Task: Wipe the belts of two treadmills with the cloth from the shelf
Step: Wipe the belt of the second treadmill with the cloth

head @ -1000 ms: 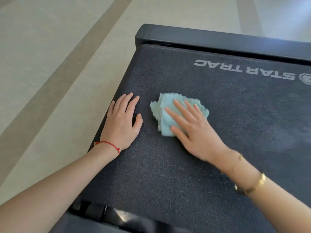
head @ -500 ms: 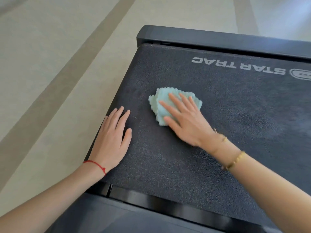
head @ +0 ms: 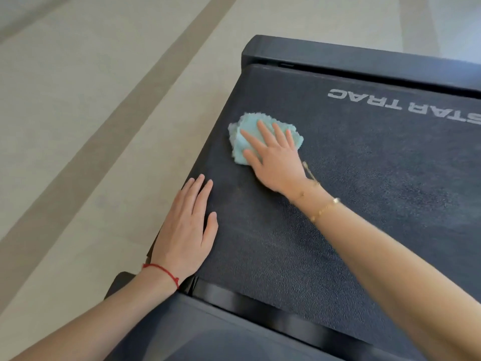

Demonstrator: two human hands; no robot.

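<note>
Cloth partly hidden under flat right hand on belt.

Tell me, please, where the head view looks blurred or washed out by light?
In the head view, motion blur smears the right hand and its bracelets over the cloth; the left hand looks sharper. Pale light washes the belt toward its right side, and the floor looks bright and soft.

One treadmill belt, one cloth, two hands, left and right, three wrist bands
</note>
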